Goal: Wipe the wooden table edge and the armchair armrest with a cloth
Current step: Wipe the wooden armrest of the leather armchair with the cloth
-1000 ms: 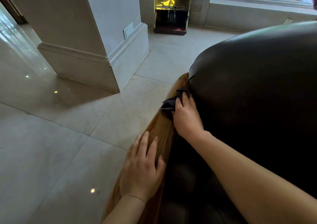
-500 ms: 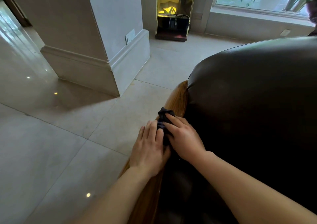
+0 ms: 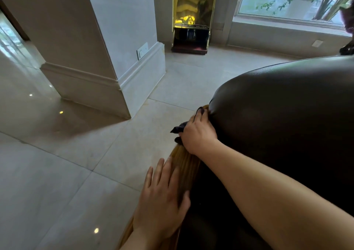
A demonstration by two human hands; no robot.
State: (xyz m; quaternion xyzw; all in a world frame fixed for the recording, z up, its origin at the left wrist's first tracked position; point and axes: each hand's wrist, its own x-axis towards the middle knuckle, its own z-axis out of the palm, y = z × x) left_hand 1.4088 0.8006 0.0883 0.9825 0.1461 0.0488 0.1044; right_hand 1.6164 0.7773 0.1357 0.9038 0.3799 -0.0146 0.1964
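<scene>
My right hand (image 3: 199, 133) presses the cloth (image 3: 178, 129) flat against the wooden armrest (image 3: 186, 165), at the far end where the wood meets the dark leather cushion (image 3: 287, 119). The fingers are closed down over the cloth, clamping it to the wood; dark folds stick out from under the hand on its left side and at the fingertips. The fingertips sit in the seam between wood and cushion, probably so the cloth reaches dirt lodged in that corner.

My left hand (image 3: 162, 198) lies open and flat on the near part of the armrest, palm down, fingers spread along the grain. It holds nothing. Its likely purpose is to brace my body and steady the chair while the other hand works. The two hands are apart, with a bare stretch of wood between them.

The armrest curves away from me over the tiled floor (image 3: 76, 173). No table is in view, so the table edge cannot be assessed from here.

Judgement: the armrest step is in progress, at the far end of a stroke. The next pass calls for even pressure along the curve, keeping the cloth bunched under the palm so it does not slip off the rounded edge.
</scene>
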